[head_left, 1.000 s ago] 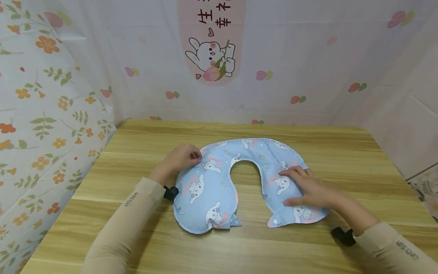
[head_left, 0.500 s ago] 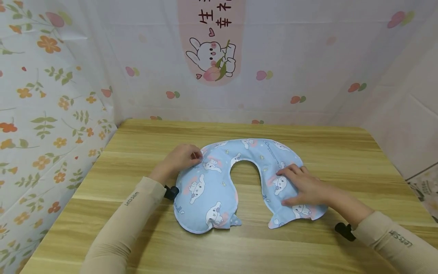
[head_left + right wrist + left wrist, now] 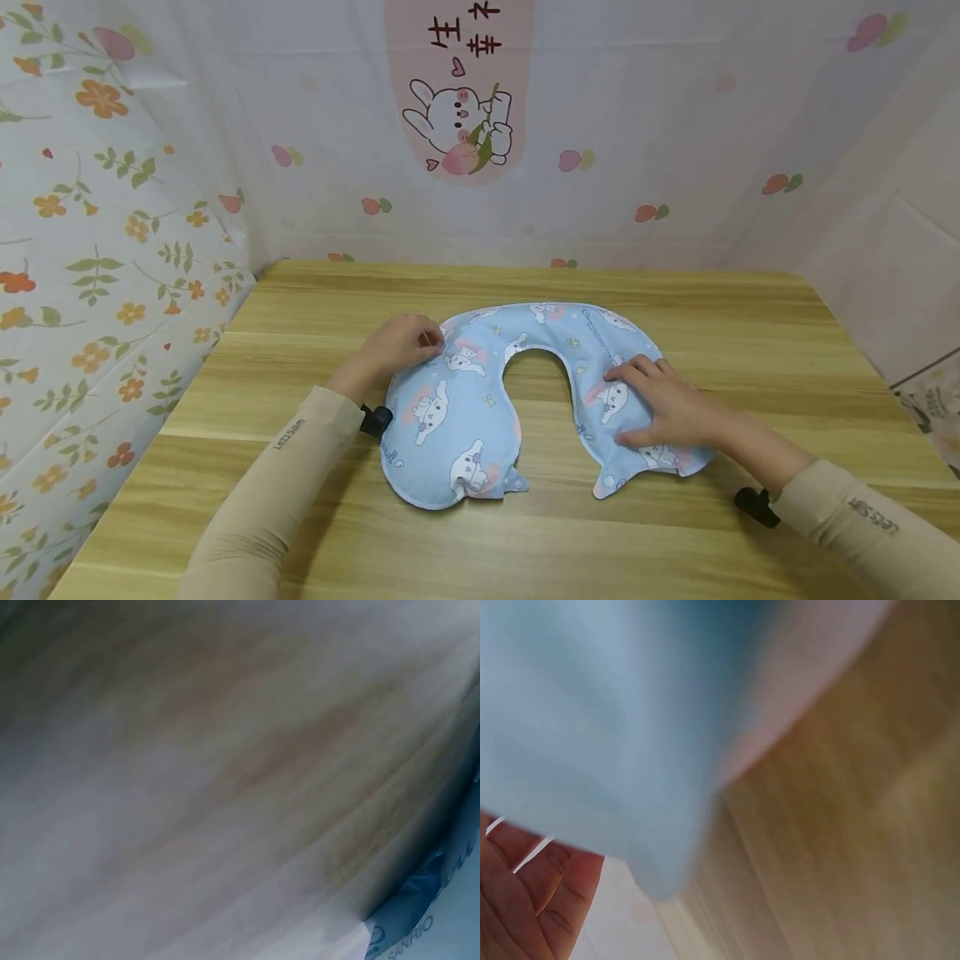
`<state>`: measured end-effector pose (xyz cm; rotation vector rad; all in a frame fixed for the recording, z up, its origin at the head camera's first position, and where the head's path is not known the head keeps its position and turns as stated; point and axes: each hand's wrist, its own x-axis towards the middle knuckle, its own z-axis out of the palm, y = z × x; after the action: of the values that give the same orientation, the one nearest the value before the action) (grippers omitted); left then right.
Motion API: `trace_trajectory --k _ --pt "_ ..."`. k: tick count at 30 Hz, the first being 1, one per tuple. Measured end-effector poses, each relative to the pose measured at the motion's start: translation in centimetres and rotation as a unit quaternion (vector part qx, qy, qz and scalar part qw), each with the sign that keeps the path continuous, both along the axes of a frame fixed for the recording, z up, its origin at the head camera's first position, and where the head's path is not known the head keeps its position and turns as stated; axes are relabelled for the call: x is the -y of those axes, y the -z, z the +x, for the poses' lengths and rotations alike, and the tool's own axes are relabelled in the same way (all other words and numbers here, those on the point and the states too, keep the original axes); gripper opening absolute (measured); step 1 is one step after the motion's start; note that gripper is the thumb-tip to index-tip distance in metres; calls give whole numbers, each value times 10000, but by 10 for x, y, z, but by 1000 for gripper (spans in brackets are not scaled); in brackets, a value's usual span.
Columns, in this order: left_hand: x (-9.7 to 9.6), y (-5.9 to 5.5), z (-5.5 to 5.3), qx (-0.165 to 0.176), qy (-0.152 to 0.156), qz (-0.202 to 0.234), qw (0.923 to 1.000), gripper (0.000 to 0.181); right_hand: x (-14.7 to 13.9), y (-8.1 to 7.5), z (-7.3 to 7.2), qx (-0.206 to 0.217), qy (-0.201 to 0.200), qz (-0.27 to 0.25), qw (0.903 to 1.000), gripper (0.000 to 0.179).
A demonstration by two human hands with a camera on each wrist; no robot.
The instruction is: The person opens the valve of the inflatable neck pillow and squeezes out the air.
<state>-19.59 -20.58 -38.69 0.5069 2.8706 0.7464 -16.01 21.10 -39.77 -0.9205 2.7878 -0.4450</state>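
Note:
A light blue U-shaped neck pillow (image 3: pixel 442 417) with white cartoon characters lies on the wooden table, its opening toward me. At its upper left edge, my left hand (image 3: pixel 397 346) pinches the fabric. The left wrist view shows those fingers (image 3: pixel 559 896) partly behind the blue cloth. My right hand (image 3: pixel 667 408) grips the pillow's right arm from above, thumb and fingers spread apart on the puckered cloth. A small snap tab (image 3: pixel 609 482) sticks out at the right end; another tab (image 3: pixel 516 482) sits at the left end. In the right wrist view the right hand is not visible.
The wood-grain table (image 3: pixel 540 550) extends around the pillow on all sides. A floral curtain (image 3: pixel 112 250) hangs at the left, and a white printed cloth (image 3: pixel 637 108) covers the back. Black wrist mounts (image 3: pixel 756 507) sit under both forearms.
My right hand has shifted slightly left and up, drawing the pillow's right arm inward and bunching its cloth. The right tab has turned a little. My left hand stays in place.

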Motion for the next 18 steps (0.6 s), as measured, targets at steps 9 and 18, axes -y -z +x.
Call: trace_trajectory --k 9,18 --pt "0 -1 1 -44 -27 -14 10000 13 1 1 -4 38 10 50 10000 74" --pt "-1 -3 1 -12 48 -116 9999 12 1 1 -8 -46 -217 61 9997 71"
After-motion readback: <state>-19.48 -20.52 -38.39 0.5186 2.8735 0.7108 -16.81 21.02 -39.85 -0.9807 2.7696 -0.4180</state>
